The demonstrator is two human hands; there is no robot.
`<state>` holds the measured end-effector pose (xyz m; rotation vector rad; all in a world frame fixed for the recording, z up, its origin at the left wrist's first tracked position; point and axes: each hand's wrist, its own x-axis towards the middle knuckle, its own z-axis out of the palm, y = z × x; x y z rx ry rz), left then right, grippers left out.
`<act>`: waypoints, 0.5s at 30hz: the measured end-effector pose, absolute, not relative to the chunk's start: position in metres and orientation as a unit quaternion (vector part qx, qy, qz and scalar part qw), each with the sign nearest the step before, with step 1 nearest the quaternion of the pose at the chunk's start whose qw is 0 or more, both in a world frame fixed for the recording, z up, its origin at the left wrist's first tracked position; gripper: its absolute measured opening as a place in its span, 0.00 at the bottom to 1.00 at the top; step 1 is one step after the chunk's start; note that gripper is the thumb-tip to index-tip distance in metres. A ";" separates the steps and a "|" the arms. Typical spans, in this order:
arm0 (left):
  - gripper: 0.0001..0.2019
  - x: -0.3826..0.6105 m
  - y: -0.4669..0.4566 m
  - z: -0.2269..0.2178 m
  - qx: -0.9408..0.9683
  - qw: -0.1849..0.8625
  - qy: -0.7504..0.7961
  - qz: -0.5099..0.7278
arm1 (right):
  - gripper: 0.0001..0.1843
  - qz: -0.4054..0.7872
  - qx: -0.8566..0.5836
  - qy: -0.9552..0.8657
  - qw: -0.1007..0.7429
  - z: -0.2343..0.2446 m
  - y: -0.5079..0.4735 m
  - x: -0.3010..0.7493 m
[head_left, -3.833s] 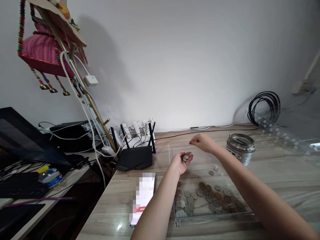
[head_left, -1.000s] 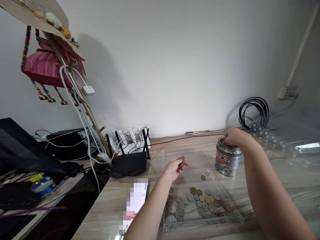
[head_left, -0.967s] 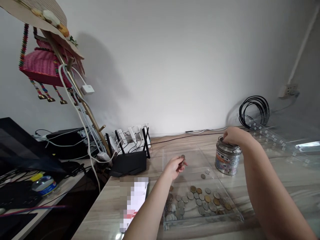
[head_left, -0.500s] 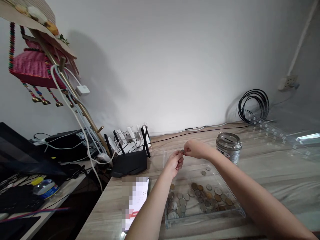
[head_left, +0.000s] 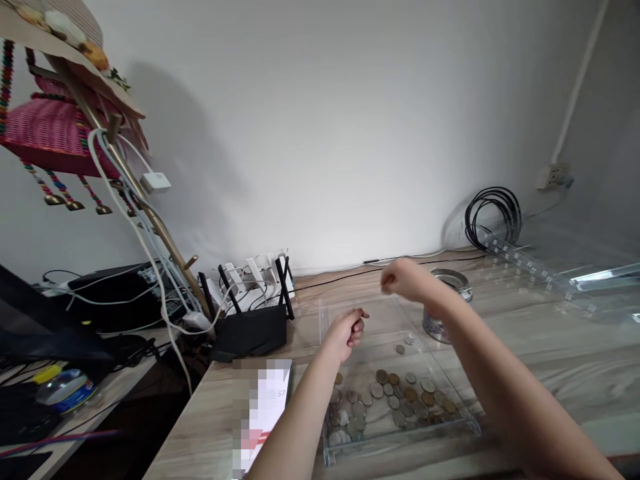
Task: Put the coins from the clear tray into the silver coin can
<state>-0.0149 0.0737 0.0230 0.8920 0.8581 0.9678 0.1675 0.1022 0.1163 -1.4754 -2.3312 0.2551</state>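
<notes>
My left hand (head_left: 349, 333) is over the far left part of a clear plastic tray (head_left: 395, 437), its fingers curled and the index finger and thumb pointing right. What lies inside the curled fingers is hidden. To its upper right, my right hand (head_left: 403, 277) is raised with bent, closed fingers, slightly blurred; no coin shows at its fingertips. Several silver and brass-coloured coins (head_left: 410, 395) lie in the near half of the tray, with a coin (head_left: 401, 349) apart farther back. A metal tin (head_left: 437, 328) stands behind my right forearm, partly covered by it.
Left of the tray lies a phone (head_left: 273, 407) with a lit screen. Behind it is a black router (head_left: 253, 330) with antennas. A coiled black cable (head_left: 493, 217) leans on the wall, beside a clear plastic rack (head_left: 540, 270) at the right.
My hands were together at a coin; now my right hand has drawn away to the right, toward the tin. My left hand keeps nearly its place. The view has shifted slightly.
</notes>
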 end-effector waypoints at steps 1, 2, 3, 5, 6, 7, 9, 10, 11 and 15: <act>0.07 -0.016 0.076 0.022 0.366 0.709 0.401 0.451 | 0.10 0.039 -0.573 -0.794 0.200 0.121 0.104 0.183; 0.05 -0.017 0.078 0.021 0.329 0.711 0.412 0.465 | 0.10 -0.005 -0.618 -0.759 0.206 0.124 0.106 0.200; 0.04 -0.017 0.080 0.019 0.294 0.714 0.418 0.478 | 0.10 -0.034 -0.659 -0.725 0.197 0.126 0.109 0.218; 0.04 -0.018 0.082 0.017 0.247 0.713 0.423 0.502 | 0.11 -0.039 -0.705 -0.689 0.163 0.126 0.115 0.249; 0.05 -0.017 0.083 0.016 0.237 0.709 0.424 0.510 | 0.11 -0.023 -0.715 -0.684 0.143 0.125 0.118 0.260; 0.07 -0.017 0.083 0.015 0.233 0.705 0.426 0.516 | 0.11 -0.002 -0.717 -0.685 0.126 0.122 0.122 0.269; 0.10 -0.016 0.082 0.015 0.243 0.693 0.435 0.521 | 0.11 0.036 -0.713 -0.693 0.101 0.117 0.128 0.276; 0.11 -0.016 0.082 0.015 0.254 0.685 0.441 0.521 | 0.11 0.047 -0.711 -0.695 0.094 0.115 0.130 0.276; 0.11 -0.015 0.081 0.016 0.267 0.678 0.446 0.520 | 0.11 0.050 -0.711 -0.696 0.090 0.113 0.131 0.273; 0.07 -0.015 0.079 0.018 0.306 0.664 0.451 0.512 | 0.09 0.013 -0.713 -0.694 0.102 0.115 0.129 0.255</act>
